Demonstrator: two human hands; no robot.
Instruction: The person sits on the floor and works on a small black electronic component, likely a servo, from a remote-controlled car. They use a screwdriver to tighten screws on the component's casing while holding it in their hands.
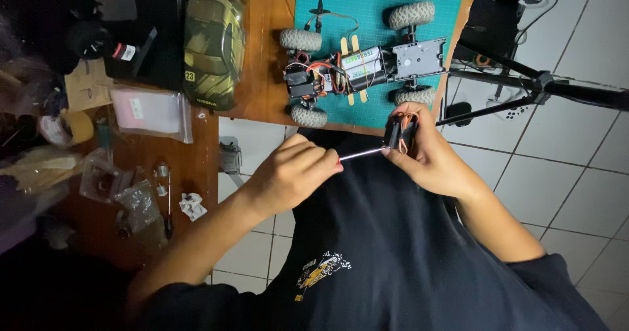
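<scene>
My left hand (288, 174) is closed around the handle of a thin screwdriver (360, 153), whose metal shaft points right. The tip meets a small black servo-like part (398, 133) with orange wires, pinched in my right hand (432, 161). Both hands hover above my dark shirt, just off the table's near edge. Right behind them, a radio-controlled car chassis (367, 66) with four grey knobbly tyres, a battery pack and loose wires rests on a teal cutting mat (380, 3).
A dark olive car body shell (211, 43) lies on the wooden table (262, 56) left of the mat. Further left are a clear plastic bag (147, 111), a tape roll (69, 128) and small loose parts. Black tripod legs (544, 85) stand over white floor tiles at right.
</scene>
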